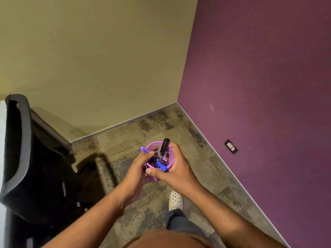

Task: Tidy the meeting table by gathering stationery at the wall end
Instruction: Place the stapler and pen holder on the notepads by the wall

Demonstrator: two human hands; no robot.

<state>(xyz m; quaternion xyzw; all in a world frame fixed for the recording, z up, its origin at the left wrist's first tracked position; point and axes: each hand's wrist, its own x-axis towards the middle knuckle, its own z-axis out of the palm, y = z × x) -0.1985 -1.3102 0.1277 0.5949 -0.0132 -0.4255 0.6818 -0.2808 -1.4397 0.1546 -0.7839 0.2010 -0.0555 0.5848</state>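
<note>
A pink mesh pen cup (169, 154) is held in the air over the carpet, near the room's corner. My right hand (176, 169) wraps around its right side and grips it. A black marker (163, 149) stands in the cup, and a blue pen (162, 167) leans at the near rim. My left hand (136, 171) is at the cup's left side, its fingers closed on purple pens (145, 150) whose ends stick out over the left rim. The cup's lower part is hidden by both hands.
A black office chair (26, 158) stands at the left, with a white table edge (2, 140) behind it. A beige wall and a purple wall with an outlet (231, 146) meet ahead. My white shoe (175, 200) is on the patterned carpet below.
</note>
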